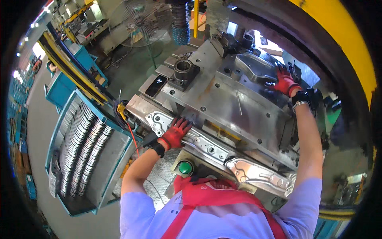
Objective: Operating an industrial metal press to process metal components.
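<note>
My left hand [175, 133], in a red glove with dark fingertips, lies over a long stamped metal part [210, 149] along the near edge of the press die. Its fingers are stretched out over the part. Beside it, to the right, is a second shiny stamped part [256, 173]. My right hand [285, 81], gloved alike, reaches to the far right of the die [248, 104]. Its fingers are spread at the end of a formed sheet-metal piece [254, 65]; whether they touch it I cannot tell.
A round guide bushing [184, 69] and a black phone [156, 85] sit on the die's left side. A green push button [184, 167] is close to my body. Rows of stamped parts [81, 145] fill a blue-framed bin at left. The yellow press frame [350, 44] curves at right.
</note>
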Available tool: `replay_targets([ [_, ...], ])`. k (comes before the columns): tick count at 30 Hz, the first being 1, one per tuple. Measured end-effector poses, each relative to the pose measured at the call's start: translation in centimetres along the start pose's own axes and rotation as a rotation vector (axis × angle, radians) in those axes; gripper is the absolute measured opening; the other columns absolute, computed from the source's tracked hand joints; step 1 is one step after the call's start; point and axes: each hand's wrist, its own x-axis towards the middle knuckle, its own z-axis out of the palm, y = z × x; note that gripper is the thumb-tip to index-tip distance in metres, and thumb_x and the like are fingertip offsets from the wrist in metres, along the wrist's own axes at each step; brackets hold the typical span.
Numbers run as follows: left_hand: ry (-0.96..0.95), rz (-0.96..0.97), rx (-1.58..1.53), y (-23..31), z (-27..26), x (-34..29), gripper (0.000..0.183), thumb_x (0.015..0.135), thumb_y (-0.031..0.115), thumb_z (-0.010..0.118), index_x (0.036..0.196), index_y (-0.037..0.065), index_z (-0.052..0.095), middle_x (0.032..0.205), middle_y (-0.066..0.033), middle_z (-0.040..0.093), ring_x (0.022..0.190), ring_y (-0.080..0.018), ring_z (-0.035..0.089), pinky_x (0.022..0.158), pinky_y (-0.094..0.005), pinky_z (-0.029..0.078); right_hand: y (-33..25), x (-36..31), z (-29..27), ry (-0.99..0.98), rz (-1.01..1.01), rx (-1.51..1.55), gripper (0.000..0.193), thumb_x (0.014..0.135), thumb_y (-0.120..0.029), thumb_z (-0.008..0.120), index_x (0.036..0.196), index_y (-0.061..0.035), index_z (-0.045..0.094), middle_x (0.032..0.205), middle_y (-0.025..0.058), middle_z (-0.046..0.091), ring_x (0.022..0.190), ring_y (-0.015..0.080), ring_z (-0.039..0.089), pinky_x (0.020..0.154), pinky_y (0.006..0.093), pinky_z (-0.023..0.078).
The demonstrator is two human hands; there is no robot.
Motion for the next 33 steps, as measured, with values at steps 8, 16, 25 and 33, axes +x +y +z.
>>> replay_targets([
  [8, 0.562, -0.216, -0.383, 5.1, 3.1, -6.5, 0.071, 0.069, 0.031, 0.069, 0.127, 0.002, 0.04, 0.124, -0.0216, 0.043, 0.117, -0.0385, 0.039, 0.102, -0.0472, 0.028, -8.7, -24.9, 5.1, 0.424, -0.164, 0.645, 0.068, 0.071, -0.017, 0.068, 0.132, -0.0057, 0.041, 0.139, 0.0162, 0.035, 0.131, 0.0347, 0.028, 0.107, 0.044, 0.021],
  [16, 0.102, -0.863, -1.344, 9.6, 13.6, -12.7, 0.083, 0.066, 0.053, 0.071, 0.123, -0.001, 0.044, 0.118, -0.0227, 0.052, 0.109, -0.0336, 0.051, 0.091, -0.0376, 0.042, -12.6, -41.8, 26.5, 0.416, 0.88, 1.122, 0.043, 0.084, -0.009, 0.053, 0.125, 0.0029, 0.043, 0.117, 0.0153, 0.053, 0.108, 0.0228, 0.049, 0.093, 0.0324, 0.038],
  [25, 0.034, -1.097, -1.039, 11.2, 11.3, -11.3, 0.088, 0.059, 0.044, 0.076, 0.124, 0.0, 0.038, 0.12, -0.0232, 0.048, 0.113, -0.0354, 0.047, 0.094, -0.0392, 0.04, -11.9, -41.9, 35.7, -0.005, 0.822, 1.022, 0.06, 0.074, -0.012, 0.063, 0.128, 0.0019, 0.039, 0.12, 0.0187, 0.05, 0.111, 0.0285, 0.046, 0.095, 0.0358, 0.037],
  [33, 0.084, -1.024, -0.985, 10.1, 13.9, -11.8, 0.075, 0.061, 0.032, 0.08, 0.116, -0.002, 0.042, 0.111, -0.0224, 0.056, 0.104, -0.032, 0.055, 0.088, -0.0379, 0.045, -14.1, -48.5, 38.1, 0.034, 1.007, 1.11, 0.077, 0.065, -0.016, 0.072, 0.13, 0.001, 0.035, 0.122, 0.0217, 0.047, 0.113, 0.0336, 0.044, 0.096, 0.0389, 0.037],
])
